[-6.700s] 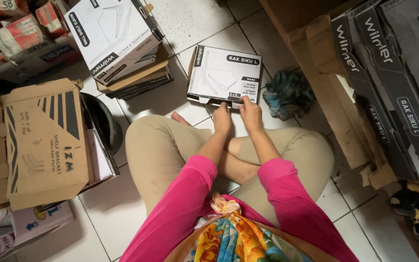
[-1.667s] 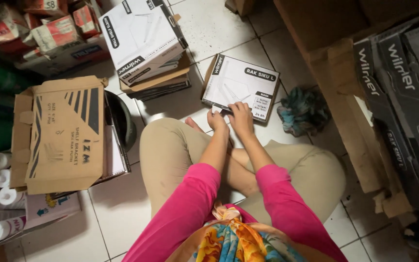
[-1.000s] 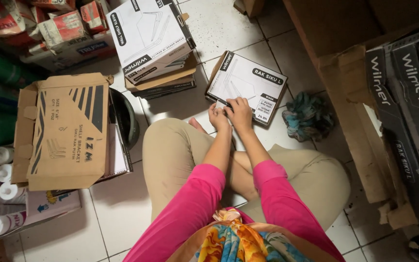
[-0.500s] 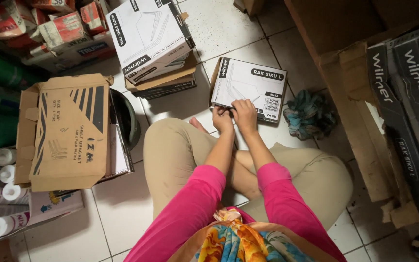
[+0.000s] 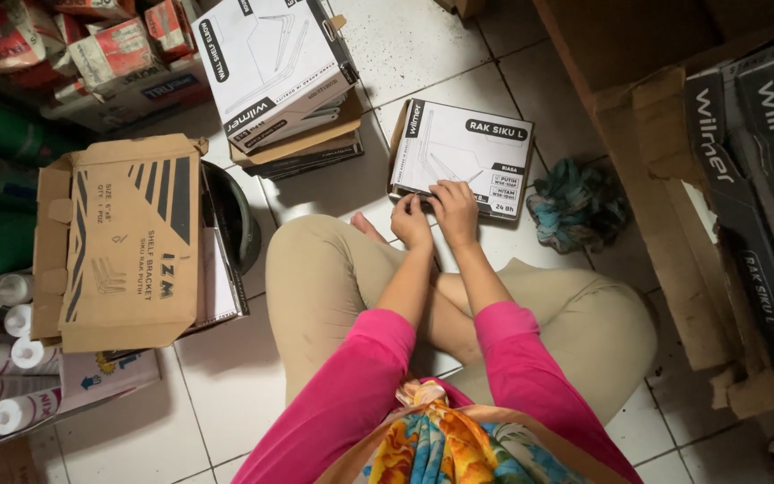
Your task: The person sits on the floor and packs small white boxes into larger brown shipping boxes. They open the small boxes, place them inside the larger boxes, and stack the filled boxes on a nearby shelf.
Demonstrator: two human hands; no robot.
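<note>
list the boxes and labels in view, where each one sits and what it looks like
Small white box: flat on the floor tiles, black edge strip, white label patch at its near corner; left hand and right hand rest on its near edge.
Stack of boxes: floor, upper left, white top box over brown ones.
Brown carton: left, flaps open, black stripes.
Black boxes: right, stacked by torn cardboard.

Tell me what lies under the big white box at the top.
The big white box rests on a stack of flat brown and dark boxes; only their edges show, the rest is covered.
</note>
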